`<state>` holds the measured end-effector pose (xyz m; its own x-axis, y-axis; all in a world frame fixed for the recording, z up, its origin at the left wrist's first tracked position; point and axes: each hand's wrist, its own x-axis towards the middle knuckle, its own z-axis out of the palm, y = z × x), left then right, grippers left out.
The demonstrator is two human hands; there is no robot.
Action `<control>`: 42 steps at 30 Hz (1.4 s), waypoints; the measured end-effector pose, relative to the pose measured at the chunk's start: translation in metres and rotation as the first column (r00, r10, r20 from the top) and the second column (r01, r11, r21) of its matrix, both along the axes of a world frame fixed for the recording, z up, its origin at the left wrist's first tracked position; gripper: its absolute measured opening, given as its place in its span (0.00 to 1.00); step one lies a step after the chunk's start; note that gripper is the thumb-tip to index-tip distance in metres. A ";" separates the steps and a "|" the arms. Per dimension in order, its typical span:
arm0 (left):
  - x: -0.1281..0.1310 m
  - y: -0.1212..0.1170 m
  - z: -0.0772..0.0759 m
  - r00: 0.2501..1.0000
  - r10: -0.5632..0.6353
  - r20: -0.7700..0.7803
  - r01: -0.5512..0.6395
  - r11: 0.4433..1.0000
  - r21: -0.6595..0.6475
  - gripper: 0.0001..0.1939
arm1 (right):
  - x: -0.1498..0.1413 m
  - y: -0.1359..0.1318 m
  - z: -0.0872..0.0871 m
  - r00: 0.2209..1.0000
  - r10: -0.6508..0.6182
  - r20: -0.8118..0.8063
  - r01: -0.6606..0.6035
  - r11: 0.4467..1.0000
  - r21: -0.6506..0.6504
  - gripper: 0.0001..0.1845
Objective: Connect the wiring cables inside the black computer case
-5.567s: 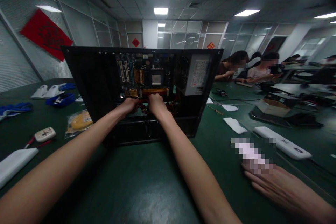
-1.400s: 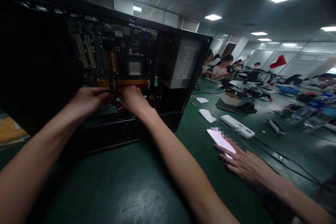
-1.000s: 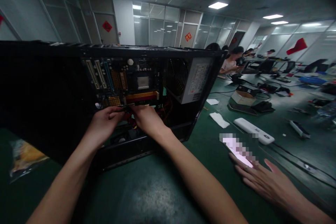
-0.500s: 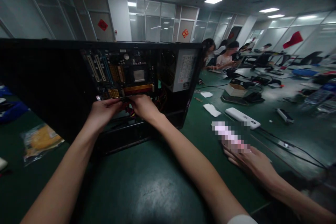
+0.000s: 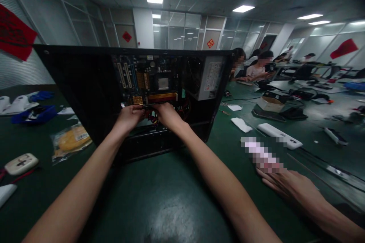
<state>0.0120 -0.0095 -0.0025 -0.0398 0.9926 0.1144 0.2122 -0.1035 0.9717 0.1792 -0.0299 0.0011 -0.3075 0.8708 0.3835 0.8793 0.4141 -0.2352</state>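
Note:
An open black computer case [image 5: 76,83] stands on the green table, its inside facing me. My left hand [image 5: 129,115] and my right hand [image 5: 168,114] reach into its lower part, fingers closed in a pinch. Between them they hold a thin dark strip [image 5: 151,105] by its two ends; its exact kind is too small to tell. Just above it are the orange and red memory slots [image 5: 164,97] of the motherboard [image 5: 128,70]. Thin coloured cables [image 5: 154,119] hang below the fingers. A grey power supply [image 5: 212,78] with a fan fills the case's upper right.
At right, another person's hand [image 5: 288,182] holds a blurred-out phone [image 5: 258,153]. Near it lie a white power bank-like bar [image 5: 279,136], white paper [image 5: 241,124] and an open box [image 5: 269,104]. Left are a yellow packet [image 5: 71,138] and blue tray [image 5: 34,115]. Several people sit beyond.
My view has turned to the left, so the case and hands sit further right in it. Both hands stay at the same spot in the case, on the thin dark strip.

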 end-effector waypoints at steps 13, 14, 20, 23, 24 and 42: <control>0.003 0.016 -0.012 0.998 0.044 -0.055 -0.041 0.998 0.057 0.12 | -0.004 0.012 -0.007 0.985 -0.156 0.075 0.154 0.988 0.023 0.16; 0.002 0.017 -0.012 0.997 0.053 -0.057 -0.050 0.998 0.050 0.13 | -0.005 0.013 -0.007 0.984 -0.159 0.080 0.157 0.987 0.020 0.16; 0.000 0.028 -0.016 0.997 0.058 -0.047 -0.056 0.998 0.037 0.15 | -0.006 0.022 -0.008 0.985 -0.164 0.055 0.164 0.986 0.006 0.17; 0.000 0.030 -0.015 0.998 0.066 -0.024 -0.066 0.998 0.020 0.15 | -0.005 0.023 -0.008 0.988 -0.154 0.031 0.154 0.988 0.008 0.17; 0.001 0.030 -0.015 0.997 0.072 -0.023 -0.072 0.997 0.011 0.15 | -0.005 0.023 -0.007 0.989 -0.146 0.026 0.146 0.989 0.010 0.17; -0.003 0.036 -0.025 0.997 0.041 -0.065 -0.039 0.999 0.028 0.06 | -0.003 0.023 -0.010 0.988 -0.136 -0.072 0.140 0.989 0.054 0.14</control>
<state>0.0087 0.0269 -0.0272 -0.0711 0.9869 0.1450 0.2799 -0.1198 0.9525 0.1761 -0.0067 -0.0090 -0.1572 0.8787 0.4507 0.9120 0.3043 -0.2750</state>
